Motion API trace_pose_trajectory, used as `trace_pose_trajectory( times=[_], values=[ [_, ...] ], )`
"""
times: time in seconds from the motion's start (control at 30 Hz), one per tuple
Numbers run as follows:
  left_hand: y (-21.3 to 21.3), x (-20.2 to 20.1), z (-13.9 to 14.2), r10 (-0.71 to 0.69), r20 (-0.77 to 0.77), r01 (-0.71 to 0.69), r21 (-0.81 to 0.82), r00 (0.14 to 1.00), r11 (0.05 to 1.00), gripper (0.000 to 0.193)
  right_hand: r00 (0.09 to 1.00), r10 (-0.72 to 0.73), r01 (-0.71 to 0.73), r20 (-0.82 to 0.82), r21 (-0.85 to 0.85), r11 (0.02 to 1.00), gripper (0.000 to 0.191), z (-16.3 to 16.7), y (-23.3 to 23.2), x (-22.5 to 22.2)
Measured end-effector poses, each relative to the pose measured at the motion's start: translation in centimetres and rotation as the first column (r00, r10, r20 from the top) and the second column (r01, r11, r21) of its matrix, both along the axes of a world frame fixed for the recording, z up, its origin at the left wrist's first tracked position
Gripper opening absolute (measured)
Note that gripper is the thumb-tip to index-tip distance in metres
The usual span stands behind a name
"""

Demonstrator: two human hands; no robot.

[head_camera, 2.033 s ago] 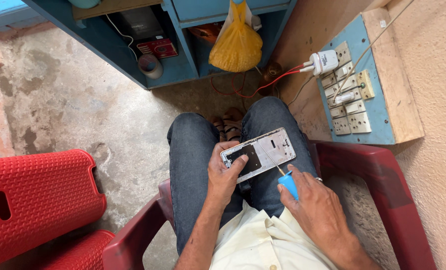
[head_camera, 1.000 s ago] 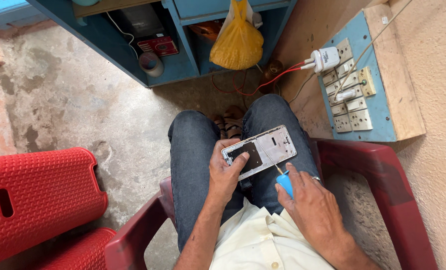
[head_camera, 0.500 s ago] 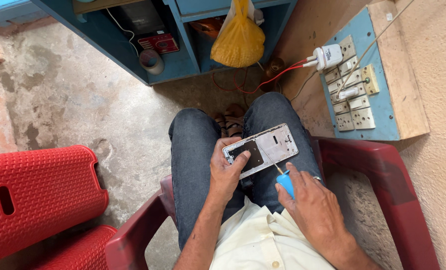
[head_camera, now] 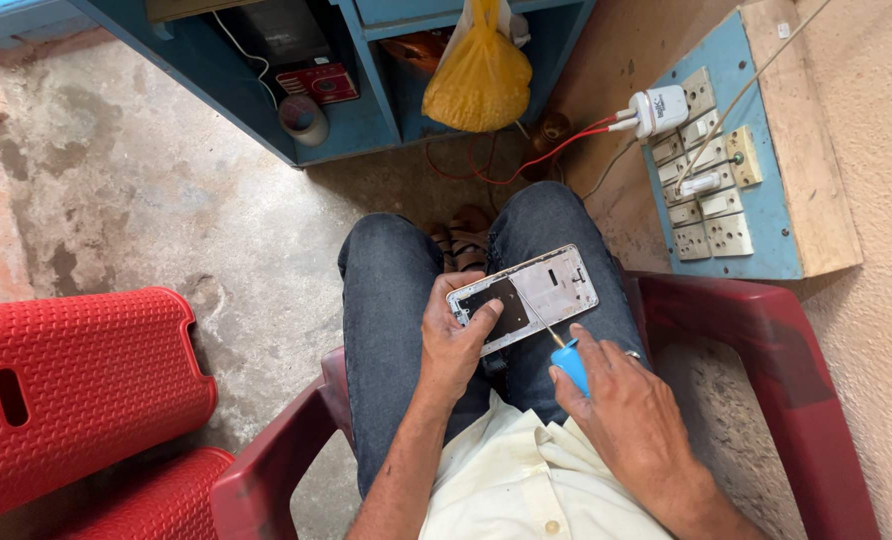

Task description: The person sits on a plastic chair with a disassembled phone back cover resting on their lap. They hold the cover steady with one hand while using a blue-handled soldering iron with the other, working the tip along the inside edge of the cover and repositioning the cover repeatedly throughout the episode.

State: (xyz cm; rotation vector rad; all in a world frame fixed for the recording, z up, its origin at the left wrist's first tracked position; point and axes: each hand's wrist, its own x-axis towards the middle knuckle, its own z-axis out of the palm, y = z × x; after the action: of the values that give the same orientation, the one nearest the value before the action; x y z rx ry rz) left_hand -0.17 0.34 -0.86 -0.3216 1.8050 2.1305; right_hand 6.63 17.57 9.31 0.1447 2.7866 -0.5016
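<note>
While the person sits in the dark red plastic chair [head_camera: 766, 330], the left hand [head_camera: 454, 345] is closed around the lower end of an opened phone frame [head_camera: 524, 298], thumb pressed on its dark part, and keeps it resting on the right thigh of the jeans [head_camera: 391, 300]. The right hand [head_camera: 631, 415] is closed on a small screwdriver [head_camera: 564, 358] with a blue handle; its thin shaft points to the middle of the frame, and the tip seems to touch it. I judge the step in hand is work on a small screw or clip inside the frame. The next move probably calls for a steady frame and a tip that stays seated.

By count: one phone frame, one screwdriver, two hands. Beyond the frame, a yellow bag [head_camera: 481, 75] hangs from a blue shelf unit [head_camera: 366, 95]. Right of the frame, one blue switchboard [head_camera: 731, 175] is on the wall. Left of the chair stand two red stools [head_camera: 76, 385].
</note>
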Motion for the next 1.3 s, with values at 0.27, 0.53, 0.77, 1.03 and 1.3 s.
trace_pose_trajectory(
  times=[0.27,0.53,0.77,1.03,1.3],
  values=[
    [-0.01,0.03,-0.19,0.001,-0.019,-0.001,0.012,1.000,1.000,0.037,1.000,-0.020,0.020,0.009,0.025,0.999,0.058,0.11,0.24,-0.19],
    [0.03,0.00,-0.17,0.001,-0.027,-0.001,0.005,1.000,1.000,0.036,1.000,-0.002,0.002,-0.014,-0.002,1.000,0.058,-0.10,-0.14,-0.07],
    [0.03,-0.06,-0.11,0.002,-0.022,-0.001,0.012,1.000,1.000,0.036,1.000,-0.015,0.014,0.019,0.009,1.000,0.061,0.07,-0.07,-0.01],
    [0.12,-0.11,-0.05,0.007,-0.038,-0.006,0.040,0.999,0.999,0.037,1.000,-0.010,0.010,-0.003,0.011,1.000,0.060,-0.09,0.33,-0.26],
    [0.12,-0.12,0.17,0.012,-0.037,-0.010,0.048,0.999,0.999,0.036,1.000,-0.021,0.022,-0.018,0.014,1.000,0.058,-0.25,0.19,-0.10]
  ],
)
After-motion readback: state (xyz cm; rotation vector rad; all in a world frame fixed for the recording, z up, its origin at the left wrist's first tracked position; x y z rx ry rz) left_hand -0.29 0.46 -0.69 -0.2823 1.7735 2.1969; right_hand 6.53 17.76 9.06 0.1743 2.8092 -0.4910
